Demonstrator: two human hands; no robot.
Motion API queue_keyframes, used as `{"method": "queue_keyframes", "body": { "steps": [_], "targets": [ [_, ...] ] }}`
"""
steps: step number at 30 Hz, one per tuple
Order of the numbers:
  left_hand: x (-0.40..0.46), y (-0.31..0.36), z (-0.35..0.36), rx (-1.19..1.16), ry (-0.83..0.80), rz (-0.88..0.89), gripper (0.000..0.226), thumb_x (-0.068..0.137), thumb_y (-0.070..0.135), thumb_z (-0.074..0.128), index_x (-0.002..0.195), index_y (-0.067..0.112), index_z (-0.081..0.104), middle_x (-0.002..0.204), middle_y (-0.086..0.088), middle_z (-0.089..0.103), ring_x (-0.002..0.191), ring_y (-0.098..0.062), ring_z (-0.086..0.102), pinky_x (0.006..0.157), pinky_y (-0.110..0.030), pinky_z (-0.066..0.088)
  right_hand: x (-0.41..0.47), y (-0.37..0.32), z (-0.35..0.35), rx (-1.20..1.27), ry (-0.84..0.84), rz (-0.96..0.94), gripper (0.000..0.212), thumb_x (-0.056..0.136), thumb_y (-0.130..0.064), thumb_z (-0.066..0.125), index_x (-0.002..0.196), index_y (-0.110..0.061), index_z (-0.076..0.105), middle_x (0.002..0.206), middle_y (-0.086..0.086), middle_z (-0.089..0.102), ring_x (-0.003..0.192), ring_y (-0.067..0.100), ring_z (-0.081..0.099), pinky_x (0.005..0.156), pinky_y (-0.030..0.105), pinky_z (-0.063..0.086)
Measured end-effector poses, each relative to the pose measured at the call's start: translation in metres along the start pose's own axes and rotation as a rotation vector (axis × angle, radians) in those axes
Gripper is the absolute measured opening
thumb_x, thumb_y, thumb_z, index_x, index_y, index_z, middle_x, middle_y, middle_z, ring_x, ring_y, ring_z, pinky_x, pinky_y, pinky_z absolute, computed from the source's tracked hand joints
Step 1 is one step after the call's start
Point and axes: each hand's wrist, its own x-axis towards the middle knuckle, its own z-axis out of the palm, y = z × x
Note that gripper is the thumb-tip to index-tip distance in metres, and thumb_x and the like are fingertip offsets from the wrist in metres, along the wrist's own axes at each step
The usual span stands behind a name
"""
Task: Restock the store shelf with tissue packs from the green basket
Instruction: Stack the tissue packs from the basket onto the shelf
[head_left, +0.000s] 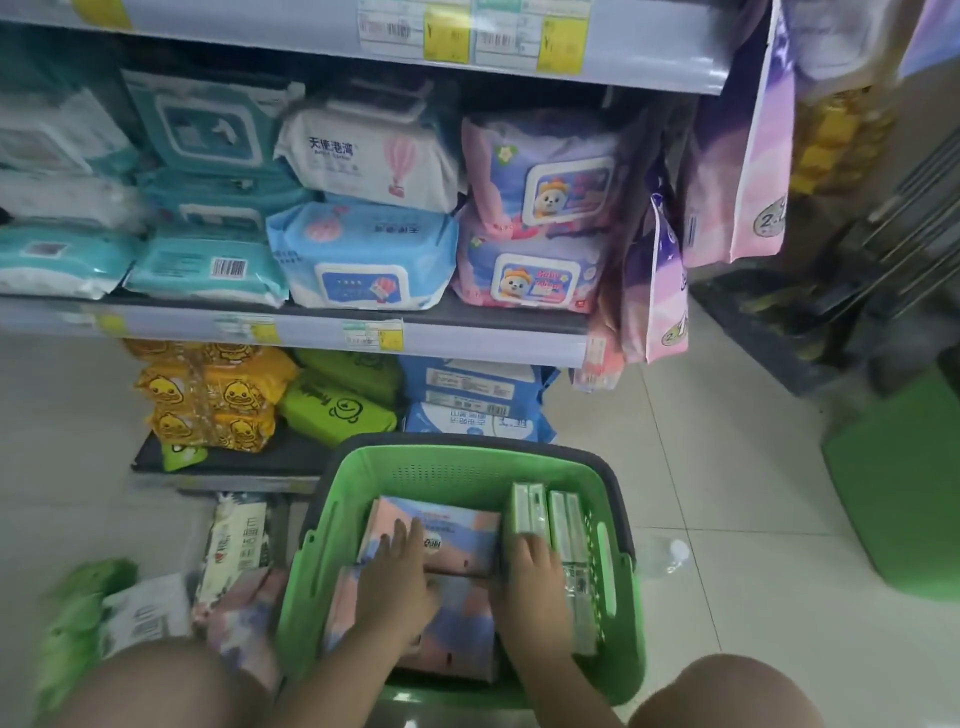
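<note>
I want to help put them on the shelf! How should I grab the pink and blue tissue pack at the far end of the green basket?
Probably from above. The pink and blue tissue pack lies flat in the green basket, top face up, walls around it. Curl fingers over its long edges; the left hand already rests there.

- Single head cam, wide-angle, looking fwd and steeply down.
- Close above green basket (470, 467) on floor; both hands near bottom centre.
- Store shelf (322, 332) fills upper frame, facing cam.
</note>
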Motion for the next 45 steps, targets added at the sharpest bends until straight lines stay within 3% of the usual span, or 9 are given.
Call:
{"method": "queue_keyframes", "body": {
  "steps": [6,10,13,16,19,29,35,40,45],
  "targets": [
    [0.021,-0.039,0.011,-0.118,-0.04,-0.275,0.08,0.085,0.028,0.061,0.148,0.012,0.015,0.153,-0.012,0.023,0.133,-0.028,0.037,0.103,-0.039,0.039,-0.009,0.006,0.04,0.031,-0.296,0.192,0.042,0.086,-0.008,0.045,0.128,-0.012,0.04,0.135,0.006,0.04,0.121,0.022,0.044,0.101,0.029,0.037],
    [0.028,-0.052,0.023,-0.528,-0.054,-0.401,0.044,0.077,0.007,0.069,0.111,0.016,0.042,0.095,-0.004,0.059,0.074,-0.014,0.058,0.059,-0.026,0.047,-0.012,0.006,0.048,0.214,-0.452,0.349,0.038,0.092,-0.013,0.047,0.13,-0.007,0.045,0.133,0.011,0.048,0.121,0.025,0.049,0.094,0.025,0.041],
    [0.039,-0.061,0.03,-0.705,-0.076,-0.495,0.023,0.074,-0.001,0.067,0.096,-0.004,0.061,0.085,-0.018,0.067,0.072,-0.026,0.064,0.07,-0.039,0.056,-0.006,0.003,0.043,0.378,-0.554,0.473,0.038,0.094,-0.015,0.047,0.13,-0.007,0.048,0.131,0.011,0.053,0.119,0.021,0.052,0.085,0.019,0.042],
    [0.042,-0.061,0.029,-0.731,-0.093,-0.525,0.022,0.075,0.0,0.066,0.096,-0.007,0.063,0.077,-0.016,0.063,0.061,-0.021,0.056,0.055,-0.028,0.047,0.005,0.002,0.039,0.428,-0.606,0.541,0.026,0.093,-0.014,0.043,0.115,-0.005,0.053,0.104,0.009,0.059,0.107,0.022,0.057,0.086,0.026,0.046],
    [0.04,-0.061,0.028,-0.724,-0.136,-0.525,0.024,0.075,0.004,0.068,0.097,-0.003,0.064,0.083,-0.014,0.066,0.064,-0.018,0.058,0.054,-0.022,0.045,0.01,0.002,0.038,0.532,-0.64,0.566,0.02,0.087,-0.008,0.054,0.106,-0.01,0.05,0.113,0.009,0.058,0.104,0.021,0.057,0.09,0.027,0.049],
    [-0.008,-0.029,-0.028,-0.949,0.134,-0.38,0.017,0.078,0.006,0.069,0.092,0.01,0.06,0.082,-0.005,0.063,0.069,-0.013,0.058,0.056,-0.021,0.038,0.011,-0.02,-0.015,0.587,-0.414,0.436,0.047,0.081,-0.001,0.051,0.126,-0.006,0.042,0.087,-0.001,0.054,0.077,0.014,0.057,0.052,0.017,0.044],
    [-0.036,-0.008,-0.087,-1.015,0.281,-0.228,0.054,0.053,0.032,0.074,0.103,0.02,0.056,0.095,-0.003,0.068,0.085,-0.024,0.066,0.08,-0.045,0.054,-0.003,-0.043,-0.071,0.635,-0.272,0.351,0.059,0.082,-0.003,0.056,0.136,-0.01,0.035,0.111,0.001,0.056,0.093,0.018,0.061,0.071,0.028,0.056],
    [-0.079,0.032,-0.136,-1.056,0.393,0.013,0.05,0.045,0.038,0.066,0.093,0.034,0.053,0.099,0.007,0.062,0.099,-0.022,0.06,0.089,-0.037,0.047,-0.008,-0.052,-0.138,0.606,-0.033,0.206,0.071,0.079,-0.01,0.059,0.143,-0.01,0.028,0.133,0.011,0.048,0.116,0.029,0.05,0.094,0.037,0.045],
    [-0.106,0.054,-0.179,-1.016,0.511,0.19,0.089,0.044,0.051,0.061,0.129,0.028,0.048,0.125,-0.003,0.056,0.116,-0.024,0.053,0.101,-0.047,0.041,-0.023,-0.072,-0.199,0.672,0.19,0.091,0.085,0.063,-0.026,0.054,0.143,-0.013,0.03,0.13,0.011,0.048,0.12,0.03,0.048,0.099,0.044,0.042]
  ]
}}
